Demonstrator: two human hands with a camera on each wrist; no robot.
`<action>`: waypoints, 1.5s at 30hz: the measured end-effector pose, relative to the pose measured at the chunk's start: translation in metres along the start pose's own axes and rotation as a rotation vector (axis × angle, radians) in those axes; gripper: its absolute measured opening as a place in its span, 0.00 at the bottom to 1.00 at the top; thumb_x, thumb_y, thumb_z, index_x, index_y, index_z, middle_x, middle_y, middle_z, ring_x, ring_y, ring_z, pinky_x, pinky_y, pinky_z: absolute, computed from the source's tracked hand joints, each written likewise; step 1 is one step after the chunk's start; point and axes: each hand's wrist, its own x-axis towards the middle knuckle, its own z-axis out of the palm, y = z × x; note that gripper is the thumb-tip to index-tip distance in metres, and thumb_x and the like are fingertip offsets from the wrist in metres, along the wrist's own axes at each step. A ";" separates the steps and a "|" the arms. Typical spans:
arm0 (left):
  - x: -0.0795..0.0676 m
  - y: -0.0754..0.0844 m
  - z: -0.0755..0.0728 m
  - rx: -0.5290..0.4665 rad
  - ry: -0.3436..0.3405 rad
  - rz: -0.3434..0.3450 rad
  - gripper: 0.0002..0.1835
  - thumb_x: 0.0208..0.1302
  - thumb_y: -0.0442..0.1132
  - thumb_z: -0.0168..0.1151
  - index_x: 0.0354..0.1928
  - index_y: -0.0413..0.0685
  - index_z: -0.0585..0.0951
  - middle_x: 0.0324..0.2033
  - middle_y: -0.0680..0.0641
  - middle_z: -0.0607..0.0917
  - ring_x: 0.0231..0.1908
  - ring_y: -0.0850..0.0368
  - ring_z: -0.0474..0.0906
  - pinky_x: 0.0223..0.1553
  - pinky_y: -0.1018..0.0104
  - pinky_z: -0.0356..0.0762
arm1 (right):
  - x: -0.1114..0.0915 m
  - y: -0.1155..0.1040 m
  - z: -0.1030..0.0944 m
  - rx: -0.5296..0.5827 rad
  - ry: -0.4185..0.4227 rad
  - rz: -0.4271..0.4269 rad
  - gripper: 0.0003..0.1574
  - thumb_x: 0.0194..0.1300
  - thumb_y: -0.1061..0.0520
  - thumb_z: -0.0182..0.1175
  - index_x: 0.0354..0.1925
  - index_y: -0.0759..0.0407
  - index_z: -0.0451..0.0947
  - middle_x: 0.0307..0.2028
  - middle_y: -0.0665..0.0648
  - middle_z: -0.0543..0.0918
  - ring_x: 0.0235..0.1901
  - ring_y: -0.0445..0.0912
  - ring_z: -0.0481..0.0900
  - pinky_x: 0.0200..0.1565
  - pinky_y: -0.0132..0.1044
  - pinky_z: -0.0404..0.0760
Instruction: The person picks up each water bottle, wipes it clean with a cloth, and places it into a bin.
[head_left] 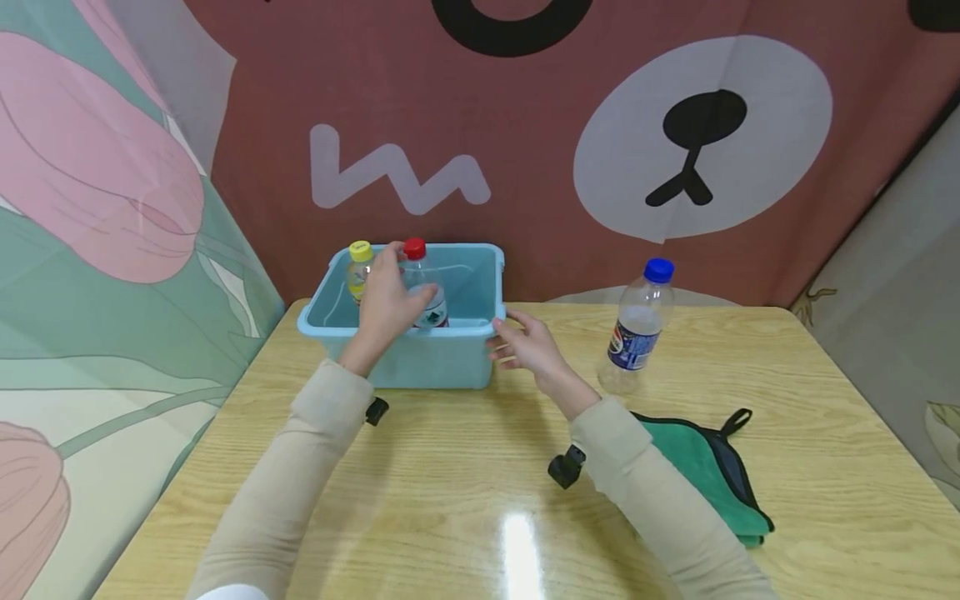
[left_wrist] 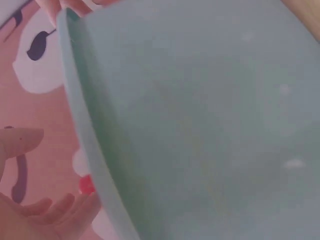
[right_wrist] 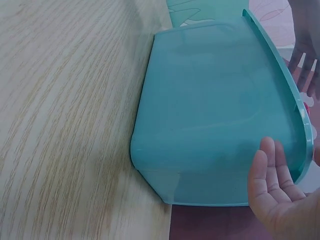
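A light blue plastic basin [head_left: 420, 362] stands at the back left of the table. In it stand a bottle with a yellow cap [head_left: 361, 251] and a bottle with a red cap [head_left: 415, 248]. My left hand [head_left: 390, 300] reaches over the front rim beside the red-capped bottle, thumb spread away from the fingers; contact with the bottle is hard to tell. At the basin's front right corner is my right hand [head_left: 528, 343], its thumb at the rim and its loosely extended fingers [right_wrist: 270, 175] alongside the outer wall.
To the right stands a clear bottle with a blue cap and a blue label [head_left: 633, 342]. A green cloth with black edging and a loop [head_left: 705, 475] lies nearer, partly under the right forearm. A printed curtain [head_left: 525, 150] hangs behind the wooden table [head_left: 450, 483].
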 end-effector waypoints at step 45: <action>-0.083 0.024 0.057 -0.274 -0.098 0.352 0.27 0.52 0.32 0.66 0.54 0.33 0.69 0.48 0.36 0.74 0.46 0.41 0.72 0.38 0.51 0.78 | -0.110 0.042 -0.114 -0.550 -0.036 -0.224 0.31 0.66 0.52 0.54 0.61 0.68 0.62 0.34 0.58 0.82 0.34 0.49 0.80 0.33 0.37 0.78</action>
